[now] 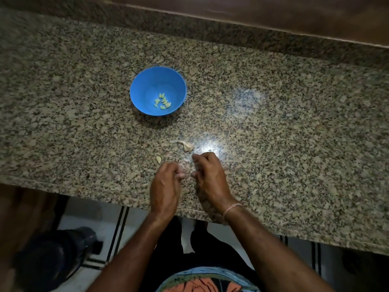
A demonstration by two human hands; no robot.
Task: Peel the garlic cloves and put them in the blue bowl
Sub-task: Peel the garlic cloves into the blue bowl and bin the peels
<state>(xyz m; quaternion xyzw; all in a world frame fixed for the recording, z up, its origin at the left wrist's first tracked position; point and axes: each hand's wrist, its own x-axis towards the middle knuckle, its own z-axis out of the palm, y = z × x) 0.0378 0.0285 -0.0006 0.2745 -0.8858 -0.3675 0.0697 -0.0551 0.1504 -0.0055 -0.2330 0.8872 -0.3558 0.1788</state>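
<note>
Peeling at lower centre, I'd have the right hand (210, 178), pinching a pale garlic scrap (193, 171), strip skin against the curled left hand (166, 186), contents hidden; round blue plastic bowl (136, 89) waits above, holding peeled cloves (163, 101).

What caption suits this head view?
Left hand and right hand meet over granite counter, fingers curled; peeled cloves sit in the blue bowl.
</note>
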